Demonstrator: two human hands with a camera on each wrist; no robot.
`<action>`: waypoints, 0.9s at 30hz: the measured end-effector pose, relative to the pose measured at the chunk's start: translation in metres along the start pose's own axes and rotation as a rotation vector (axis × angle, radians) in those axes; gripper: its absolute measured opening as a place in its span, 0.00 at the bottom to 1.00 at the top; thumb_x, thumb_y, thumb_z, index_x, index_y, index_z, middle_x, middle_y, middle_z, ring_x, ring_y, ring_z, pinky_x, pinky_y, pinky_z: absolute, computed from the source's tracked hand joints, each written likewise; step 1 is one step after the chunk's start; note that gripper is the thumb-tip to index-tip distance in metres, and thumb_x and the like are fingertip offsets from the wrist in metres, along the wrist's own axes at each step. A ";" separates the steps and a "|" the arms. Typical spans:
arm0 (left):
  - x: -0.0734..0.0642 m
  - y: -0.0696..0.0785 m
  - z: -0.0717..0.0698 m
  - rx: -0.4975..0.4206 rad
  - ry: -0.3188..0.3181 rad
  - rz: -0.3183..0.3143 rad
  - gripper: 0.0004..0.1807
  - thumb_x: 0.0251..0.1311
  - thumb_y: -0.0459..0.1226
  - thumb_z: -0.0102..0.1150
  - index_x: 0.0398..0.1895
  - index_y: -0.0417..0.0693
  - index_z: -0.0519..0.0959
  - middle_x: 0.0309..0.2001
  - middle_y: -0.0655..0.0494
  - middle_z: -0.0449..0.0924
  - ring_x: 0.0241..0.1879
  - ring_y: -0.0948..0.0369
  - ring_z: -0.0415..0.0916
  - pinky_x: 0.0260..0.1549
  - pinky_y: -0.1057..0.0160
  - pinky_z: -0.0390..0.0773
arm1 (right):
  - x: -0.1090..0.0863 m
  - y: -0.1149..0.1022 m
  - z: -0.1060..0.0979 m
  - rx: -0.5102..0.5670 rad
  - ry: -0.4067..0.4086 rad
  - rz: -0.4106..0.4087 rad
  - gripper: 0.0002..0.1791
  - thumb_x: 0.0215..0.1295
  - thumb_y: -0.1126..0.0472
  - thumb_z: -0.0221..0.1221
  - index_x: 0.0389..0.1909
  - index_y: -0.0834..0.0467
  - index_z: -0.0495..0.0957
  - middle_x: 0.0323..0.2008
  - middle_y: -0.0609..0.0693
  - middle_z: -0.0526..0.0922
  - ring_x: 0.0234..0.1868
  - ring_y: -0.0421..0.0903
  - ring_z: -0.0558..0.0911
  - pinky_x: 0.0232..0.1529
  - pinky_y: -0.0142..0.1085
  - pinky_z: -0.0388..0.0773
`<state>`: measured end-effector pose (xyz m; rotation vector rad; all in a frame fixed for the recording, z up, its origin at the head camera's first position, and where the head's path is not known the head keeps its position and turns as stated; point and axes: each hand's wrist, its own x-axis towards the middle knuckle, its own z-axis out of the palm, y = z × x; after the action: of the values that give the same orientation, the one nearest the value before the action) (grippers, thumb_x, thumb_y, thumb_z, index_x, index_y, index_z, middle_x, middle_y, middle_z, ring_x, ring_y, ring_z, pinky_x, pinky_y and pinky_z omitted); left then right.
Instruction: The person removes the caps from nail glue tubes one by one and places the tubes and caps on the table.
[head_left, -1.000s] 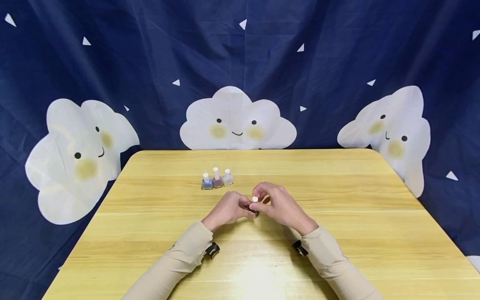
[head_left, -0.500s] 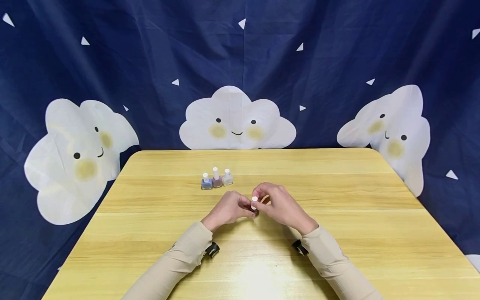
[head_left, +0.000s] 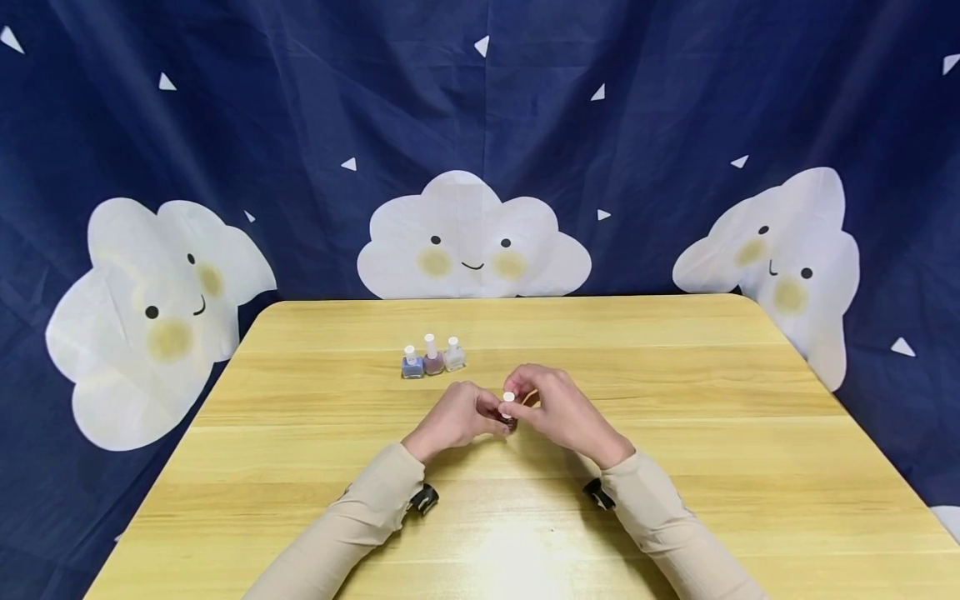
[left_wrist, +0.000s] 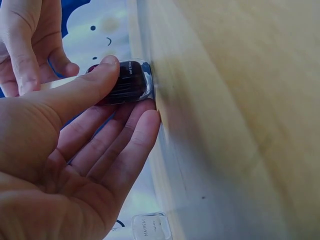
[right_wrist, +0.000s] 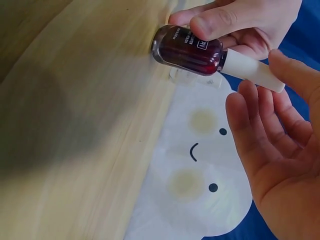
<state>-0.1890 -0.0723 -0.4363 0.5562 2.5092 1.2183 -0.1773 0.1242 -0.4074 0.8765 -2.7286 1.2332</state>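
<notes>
A nail polish bottle (right_wrist: 186,50) with dark red polish stands upright at the table surface in front of the person. The left hand (head_left: 459,417) grips its glass body, thumb on one side and fingers on the other. At the top, the right hand (head_left: 558,412) pinches the long white cap (right_wrist: 250,70) between thumb and fingers. The cap is on the bottle's neck. In the left wrist view the left thumb covers part of the bottle (left_wrist: 131,82), and the cap is mostly hidden behind that hand.
Farther back and left, three more nail polish bottles stand side by side: blue (head_left: 412,367), mauve (head_left: 433,362) and a clear-whitish one (head_left: 454,358). The wooden table (head_left: 712,375) ends at a dark blue curtain (head_left: 645,125) with cloud prints.
The right thumb and fingers shift slightly around the white cap. The left hand keeps its grip on the bottle in the same place, and the other bottles stay put.
</notes>
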 end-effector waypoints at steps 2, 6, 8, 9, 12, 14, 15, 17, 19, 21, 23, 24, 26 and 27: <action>0.000 0.000 0.000 -0.005 -0.001 0.004 0.07 0.55 0.35 0.75 0.38 0.49 0.90 0.34 0.56 0.91 0.31 0.67 0.82 0.34 0.65 0.78 | 0.000 0.000 0.000 -0.017 0.004 -0.008 0.07 0.65 0.61 0.70 0.37 0.55 0.80 0.35 0.44 0.83 0.37 0.39 0.82 0.39 0.32 0.82; 0.000 0.000 0.000 0.000 0.000 0.013 0.07 0.55 0.35 0.75 0.38 0.49 0.90 0.34 0.56 0.91 0.32 0.67 0.83 0.35 0.65 0.79 | -0.001 0.000 0.000 -0.033 -0.001 -0.026 0.05 0.66 0.62 0.69 0.36 0.54 0.80 0.37 0.45 0.84 0.37 0.38 0.83 0.37 0.31 0.81; 0.000 -0.001 0.000 0.006 0.001 0.021 0.07 0.55 0.35 0.75 0.37 0.49 0.90 0.35 0.57 0.91 0.33 0.66 0.83 0.35 0.65 0.80 | -0.001 -0.001 0.000 -0.031 -0.010 -0.034 0.04 0.67 0.63 0.68 0.37 0.55 0.81 0.39 0.47 0.85 0.38 0.39 0.84 0.38 0.32 0.82; 0.000 -0.001 0.000 0.012 0.002 0.026 0.06 0.55 0.36 0.75 0.37 0.50 0.90 0.35 0.57 0.91 0.33 0.66 0.84 0.36 0.65 0.80 | -0.001 -0.001 0.000 -0.028 -0.017 -0.038 0.04 0.67 0.64 0.67 0.38 0.56 0.81 0.40 0.47 0.85 0.39 0.40 0.84 0.39 0.33 0.82; 0.000 -0.001 0.000 0.021 0.006 0.038 0.06 0.55 0.36 0.75 0.36 0.50 0.90 0.35 0.58 0.91 0.35 0.66 0.84 0.39 0.64 0.80 | -0.001 -0.002 0.000 -0.014 -0.036 -0.046 0.04 0.68 0.66 0.65 0.41 0.58 0.83 0.43 0.50 0.86 0.41 0.43 0.85 0.41 0.38 0.84; 0.000 -0.001 0.000 0.026 0.008 0.040 0.05 0.56 0.36 0.75 0.36 0.51 0.90 0.34 0.58 0.91 0.35 0.67 0.84 0.40 0.64 0.80 | -0.001 -0.002 0.000 -0.001 -0.045 -0.050 0.05 0.68 0.67 0.64 0.43 0.59 0.83 0.45 0.52 0.86 0.42 0.45 0.86 0.42 0.40 0.85; 0.000 -0.001 0.000 0.027 0.010 0.037 0.06 0.56 0.36 0.75 0.36 0.51 0.90 0.34 0.59 0.91 0.35 0.67 0.84 0.40 0.64 0.80 | -0.001 -0.002 0.000 0.001 -0.048 -0.051 0.06 0.68 0.67 0.64 0.44 0.59 0.83 0.46 0.52 0.86 0.42 0.45 0.86 0.43 0.41 0.85; 0.000 -0.001 0.000 0.023 0.010 0.033 0.06 0.55 0.36 0.75 0.37 0.50 0.90 0.34 0.58 0.91 0.33 0.67 0.83 0.38 0.64 0.80 | -0.001 -0.001 0.001 0.007 -0.048 -0.047 0.06 0.67 0.66 0.65 0.44 0.59 0.82 0.45 0.52 0.85 0.42 0.45 0.85 0.42 0.39 0.85; 0.000 -0.001 0.000 0.021 0.010 0.028 0.06 0.56 0.36 0.75 0.37 0.50 0.90 0.35 0.58 0.91 0.31 0.67 0.81 0.35 0.65 0.79 | -0.001 0.000 0.002 0.007 -0.045 -0.037 0.07 0.67 0.64 0.67 0.44 0.58 0.82 0.44 0.50 0.85 0.41 0.43 0.85 0.42 0.38 0.84; 0.000 -0.002 0.000 0.020 0.007 0.023 0.07 0.55 0.36 0.75 0.38 0.50 0.90 0.35 0.57 0.91 0.29 0.67 0.80 0.34 0.65 0.78 | -0.001 0.001 0.003 -0.003 -0.038 -0.032 0.07 0.67 0.62 0.68 0.42 0.57 0.81 0.43 0.48 0.85 0.40 0.41 0.84 0.41 0.37 0.83; 0.000 -0.002 0.000 0.022 0.006 0.023 0.07 0.55 0.36 0.75 0.38 0.50 0.90 0.35 0.57 0.91 0.29 0.67 0.80 0.34 0.65 0.78 | -0.001 0.001 0.003 -0.015 -0.030 -0.028 0.06 0.67 0.61 0.68 0.41 0.56 0.81 0.41 0.46 0.84 0.40 0.40 0.83 0.40 0.37 0.83; 0.000 -0.002 0.000 0.024 0.006 0.023 0.07 0.55 0.36 0.75 0.38 0.50 0.90 0.35 0.57 0.91 0.30 0.67 0.80 0.35 0.64 0.78 | -0.001 0.001 0.003 -0.021 -0.027 -0.027 0.05 0.67 0.61 0.68 0.40 0.56 0.81 0.41 0.45 0.84 0.40 0.39 0.83 0.40 0.37 0.83; 0.000 -0.001 0.000 0.029 0.007 0.025 0.07 0.55 0.36 0.75 0.38 0.50 0.90 0.35 0.58 0.91 0.31 0.67 0.81 0.37 0.63 0.79 | -0.001 0.002 0.003 -0.031 -0.024 -0.033 0.04 0.68 0.61 0.67 0.39 0.55 0.81 0.41 0.44 0.84 0.40 0.39 0.82 0.40 0.38 0.83; 0.000 -0.001 0.000 0.032 0.008 0.028 0.08 0.55 0.36 0.76 0.38 0.50 0.90 0.35 0.58 0.91 0.32 0.67 0.82 0.39 0.63 0.79 | -0.001 0.001 0.003 -0.031 -0.024 -0.031 0.04 0.68 0.62 0.67 0.39 0.55 0.81 0.41 0.44 0.84 0.40 0.39 0.83 0.41 0.39 0.83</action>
<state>-0.1890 -0.0730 -0.4370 0.5970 2.5400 1.1939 -0.1768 0.1234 -0.4105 0.9334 -2.7337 1.1793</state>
